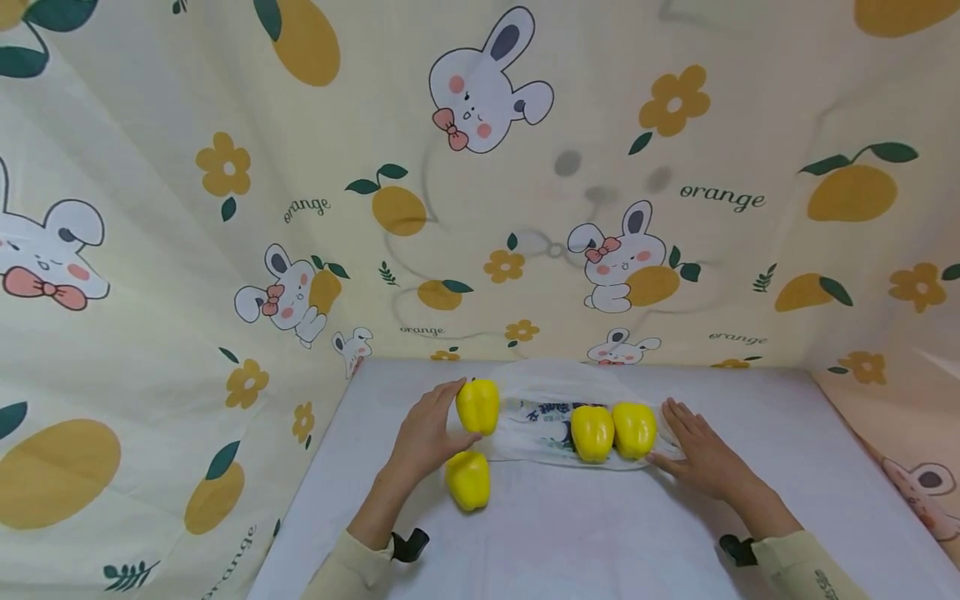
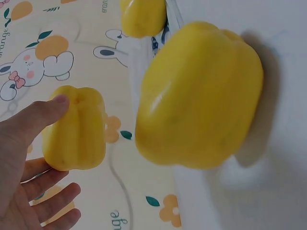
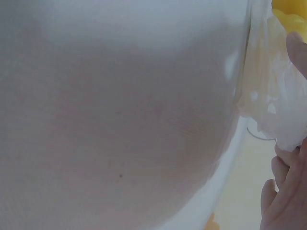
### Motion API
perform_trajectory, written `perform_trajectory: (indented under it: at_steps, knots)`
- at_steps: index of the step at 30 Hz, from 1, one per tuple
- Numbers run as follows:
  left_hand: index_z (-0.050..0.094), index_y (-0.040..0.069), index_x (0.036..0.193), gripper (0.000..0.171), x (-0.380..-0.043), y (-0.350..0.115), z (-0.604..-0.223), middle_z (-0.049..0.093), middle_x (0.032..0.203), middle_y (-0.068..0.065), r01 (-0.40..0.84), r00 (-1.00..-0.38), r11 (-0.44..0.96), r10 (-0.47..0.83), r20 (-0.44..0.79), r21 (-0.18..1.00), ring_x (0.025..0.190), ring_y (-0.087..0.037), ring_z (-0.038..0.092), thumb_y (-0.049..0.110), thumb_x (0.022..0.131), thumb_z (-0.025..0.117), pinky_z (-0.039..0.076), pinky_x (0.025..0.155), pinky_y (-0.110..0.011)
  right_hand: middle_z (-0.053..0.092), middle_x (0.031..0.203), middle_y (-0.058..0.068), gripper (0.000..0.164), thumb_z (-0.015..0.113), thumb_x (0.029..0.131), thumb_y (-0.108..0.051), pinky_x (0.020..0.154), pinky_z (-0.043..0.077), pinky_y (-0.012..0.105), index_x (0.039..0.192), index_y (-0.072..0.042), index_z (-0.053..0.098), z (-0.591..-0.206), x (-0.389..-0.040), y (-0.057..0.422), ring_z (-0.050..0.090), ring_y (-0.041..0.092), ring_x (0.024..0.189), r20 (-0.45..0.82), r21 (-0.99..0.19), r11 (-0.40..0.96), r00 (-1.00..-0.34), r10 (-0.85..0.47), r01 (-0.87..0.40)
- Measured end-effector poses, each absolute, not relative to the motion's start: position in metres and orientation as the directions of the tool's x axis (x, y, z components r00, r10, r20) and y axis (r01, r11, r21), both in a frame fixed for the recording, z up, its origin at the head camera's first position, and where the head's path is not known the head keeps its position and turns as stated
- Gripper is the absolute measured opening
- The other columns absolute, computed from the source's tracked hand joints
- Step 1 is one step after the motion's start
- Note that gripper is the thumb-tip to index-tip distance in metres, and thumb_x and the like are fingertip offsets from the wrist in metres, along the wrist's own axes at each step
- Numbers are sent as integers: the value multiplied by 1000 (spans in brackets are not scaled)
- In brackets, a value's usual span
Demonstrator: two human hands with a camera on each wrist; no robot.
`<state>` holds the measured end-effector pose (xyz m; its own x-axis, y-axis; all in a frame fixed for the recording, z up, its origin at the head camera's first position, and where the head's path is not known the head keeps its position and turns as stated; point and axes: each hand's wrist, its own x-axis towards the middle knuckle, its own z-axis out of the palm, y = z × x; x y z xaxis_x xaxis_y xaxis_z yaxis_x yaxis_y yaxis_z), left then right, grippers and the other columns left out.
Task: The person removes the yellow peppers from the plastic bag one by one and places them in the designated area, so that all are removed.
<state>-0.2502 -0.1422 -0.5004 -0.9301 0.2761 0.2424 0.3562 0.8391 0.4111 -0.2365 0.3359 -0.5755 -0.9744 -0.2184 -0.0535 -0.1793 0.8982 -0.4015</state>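
Observation:
Between the thumb and fingertips of my left hand, a yellow bell pepper is held at the left end of a flattened white plastic bag. A second bell pepper sits on the table just below that hand, and looms large in the left wrist view. Two more peppers stand side by side over the bag's right half, a left one and a right one. My right hand rests at the bag's right end with fingers extended. Its thumb lies close to the right pepper.
The white table meets a hanging cloth printed with rabbits and oranges along its back edge. More of this cloth borders the left and right sides. Dark wrist straps show at both sleeves.

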Motion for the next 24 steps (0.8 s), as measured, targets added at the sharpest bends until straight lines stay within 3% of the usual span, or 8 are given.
perform_trajectory:
  at_steps: [15, 24]
  knots:
    - [49, 16, 161, 92, -242, -184, -501, 54, 160, -6, 368, -926, 826, 286, 245, 427, 143, -29, 54, 43, 85, 93, 48, 118, -51, 11, 175, 30, 119, 72, 93, -67, 129, 8, 69, 169, 4, 15, -577, -235, 336, 11, 54, 159, -54, -388, 906, -977, -207, -171]
    - [48, 17, 162, 93, -241, -205, -507, 52, 162, -5, 354, -934, 822, 293, 202, 446, 147, -30, 51, 43, 85, 93, 45, 121, -54, 11, 175, 31, 117, 75, 93, -62, 129, 8, 69, 168, 6, 16, -575, -236, 335, 12, 54, 159, -38, -395, 901, -977, -212, -180]
